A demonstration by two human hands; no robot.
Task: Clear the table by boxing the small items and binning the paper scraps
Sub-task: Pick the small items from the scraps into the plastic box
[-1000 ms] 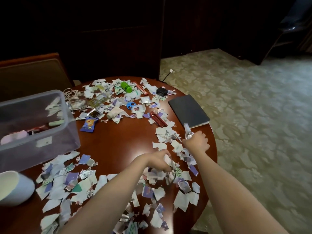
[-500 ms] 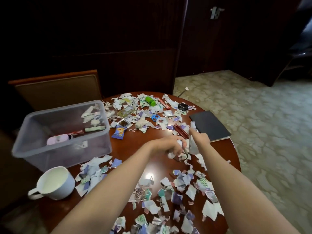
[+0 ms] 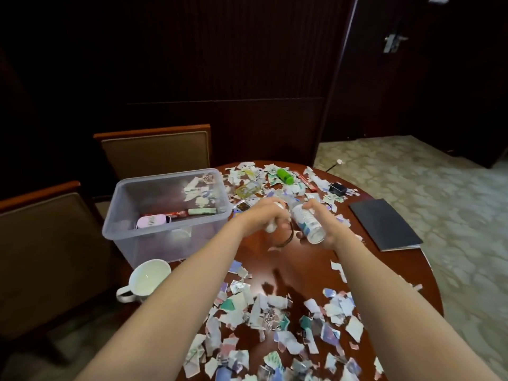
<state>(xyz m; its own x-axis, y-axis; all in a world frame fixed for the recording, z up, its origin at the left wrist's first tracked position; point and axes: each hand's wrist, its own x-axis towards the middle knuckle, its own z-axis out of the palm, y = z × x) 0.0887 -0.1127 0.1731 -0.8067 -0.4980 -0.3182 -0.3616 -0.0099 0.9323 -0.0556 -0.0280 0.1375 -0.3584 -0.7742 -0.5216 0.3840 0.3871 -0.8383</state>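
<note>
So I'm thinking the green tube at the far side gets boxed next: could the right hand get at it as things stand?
Probably not yet. The right hand is closed around a small clear bottle, so it is not free. The green tube lies uncovered among paper scraps with nothing over it.

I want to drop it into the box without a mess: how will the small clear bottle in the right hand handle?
The clear bottle looks like a smooth, rigid cylinder, so it would probably roll if laid on the table. It seems light: the right hand holds it tilted. Its glossy wall may be slippery.
</note>
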